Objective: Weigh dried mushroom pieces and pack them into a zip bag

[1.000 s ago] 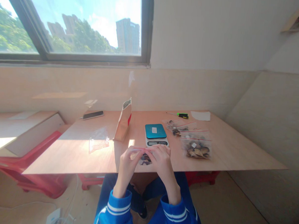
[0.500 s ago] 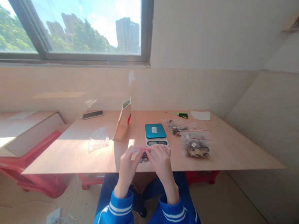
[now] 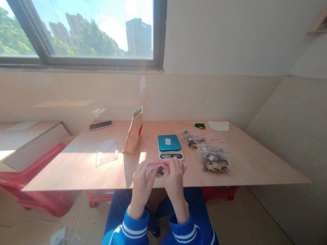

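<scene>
Both my hands hold a small clear zip bag with dark pieces inside, just above the table's near edge. My left hand pinches its left end and my right hand pinches its right end along the red seal strip. Just beyond the hands stands a small scale with a teal top. A brown paper pouch stands open-topped to the scale's left. Filled zip bags lie to the scale's right.
An empty clear bag lies at the left of the wooden table. A phone rests at the back left, a green-handled tool and white paper at the back right. Red stools stand under the table.
My hands have drawn closer together along the bag's seal, and the bag has tilted and bunched between the fingers. The rest has not moved.
</scene>
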{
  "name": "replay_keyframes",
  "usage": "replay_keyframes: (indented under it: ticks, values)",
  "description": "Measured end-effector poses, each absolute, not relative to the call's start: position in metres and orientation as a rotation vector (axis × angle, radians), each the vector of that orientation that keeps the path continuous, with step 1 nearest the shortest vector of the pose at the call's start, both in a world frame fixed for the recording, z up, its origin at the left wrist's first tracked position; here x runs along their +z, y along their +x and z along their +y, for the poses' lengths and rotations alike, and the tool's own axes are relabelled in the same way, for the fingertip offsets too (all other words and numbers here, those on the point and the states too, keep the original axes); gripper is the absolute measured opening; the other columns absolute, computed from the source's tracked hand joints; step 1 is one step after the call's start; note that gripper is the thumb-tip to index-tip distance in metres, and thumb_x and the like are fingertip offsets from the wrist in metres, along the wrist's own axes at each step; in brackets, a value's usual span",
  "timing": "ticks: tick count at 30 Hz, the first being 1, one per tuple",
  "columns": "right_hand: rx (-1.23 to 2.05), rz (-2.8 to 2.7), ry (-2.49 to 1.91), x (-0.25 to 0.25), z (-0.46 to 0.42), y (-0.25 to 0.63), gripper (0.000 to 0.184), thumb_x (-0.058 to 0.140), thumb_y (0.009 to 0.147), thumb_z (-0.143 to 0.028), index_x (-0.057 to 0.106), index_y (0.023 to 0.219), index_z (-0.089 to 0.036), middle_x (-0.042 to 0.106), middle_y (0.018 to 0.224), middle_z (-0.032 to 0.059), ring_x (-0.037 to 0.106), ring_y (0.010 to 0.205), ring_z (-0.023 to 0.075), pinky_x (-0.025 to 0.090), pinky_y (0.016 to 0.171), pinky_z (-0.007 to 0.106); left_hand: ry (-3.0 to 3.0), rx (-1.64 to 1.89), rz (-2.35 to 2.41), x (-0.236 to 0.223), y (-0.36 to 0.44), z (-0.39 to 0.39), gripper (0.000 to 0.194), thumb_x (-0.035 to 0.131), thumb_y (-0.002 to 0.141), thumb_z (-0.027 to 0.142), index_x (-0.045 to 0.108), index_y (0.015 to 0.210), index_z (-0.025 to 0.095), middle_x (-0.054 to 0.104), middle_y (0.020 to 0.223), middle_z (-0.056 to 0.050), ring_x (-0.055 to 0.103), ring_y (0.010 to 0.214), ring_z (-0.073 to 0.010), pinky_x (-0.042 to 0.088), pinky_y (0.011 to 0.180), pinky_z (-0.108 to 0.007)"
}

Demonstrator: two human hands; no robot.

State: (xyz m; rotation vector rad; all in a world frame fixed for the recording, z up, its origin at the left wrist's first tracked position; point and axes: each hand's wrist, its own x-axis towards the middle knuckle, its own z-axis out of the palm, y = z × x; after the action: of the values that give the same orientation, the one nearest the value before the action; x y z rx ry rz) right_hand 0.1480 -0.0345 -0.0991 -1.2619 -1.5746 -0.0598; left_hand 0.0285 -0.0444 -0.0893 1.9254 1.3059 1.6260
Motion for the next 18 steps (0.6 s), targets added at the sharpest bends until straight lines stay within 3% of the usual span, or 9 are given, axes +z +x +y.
replay_keyframes:
  ticks: [5, 10, 18]
  values:
    - [0.025, -1.664, -1.128, -0.099, -0.03, 0.152, 0.009, 0.054, 0.093, -0.029, 0.061, 0.096, -0.023, 0.067, 0.091, 0.0021, 0.056, 0.088, 0.02, 0.035, 0.082, 0.034, 1.654, 1.666, 1.425, -0.085, 0.016, -0.043, 0.013, 0.062, 0.085, 0.031, 0.069, 0.089, 0.021, 0.071, 0.088, -0.003, 0.065, 0.085, -0.0181, 0.05, 0.078, -0.029]
    - [0.045, -1.672, -1.129, -0.096, -0.029, 0.159, 0.009, 0.057, 0.092, -0.024, 0.065, 0.088, -0.023, 0.068, 0.088, 0.0005, 0.058, 0.088, 0.0189, 0.033, 0.083, 0.034, 1.379, 1.587, 1.401, -0.085, 0.004, -0.039, 0.023, 0.067, 0.079, 0.039, 0.07, 0.085, 0.018, 0.07, 0.086, -0.004, 0.065, 0.082, -0.018, 0.05, 0.074, -0.027]
    - [0.084, -1.701, -1.117, -0.088, -0.036, 0.163, 0.006, 0.064, 0.085, -0.017, 0.066, 0.085, -0.023, 0.069, 0.084, -0.0011, 0.06, 0.085, 0.0181, 0.031, 0.086, 0.036, 1.265, 1.474, 1.266, -0.087, -0.002, -0.036, 0.024, 0.073, 0.072, 0.039, 0.073, 0.081, 0.017, 0.07, 0.087, -0.004, 0.065, 0.081, -0.017, 0.05, 0.07, -0.024]
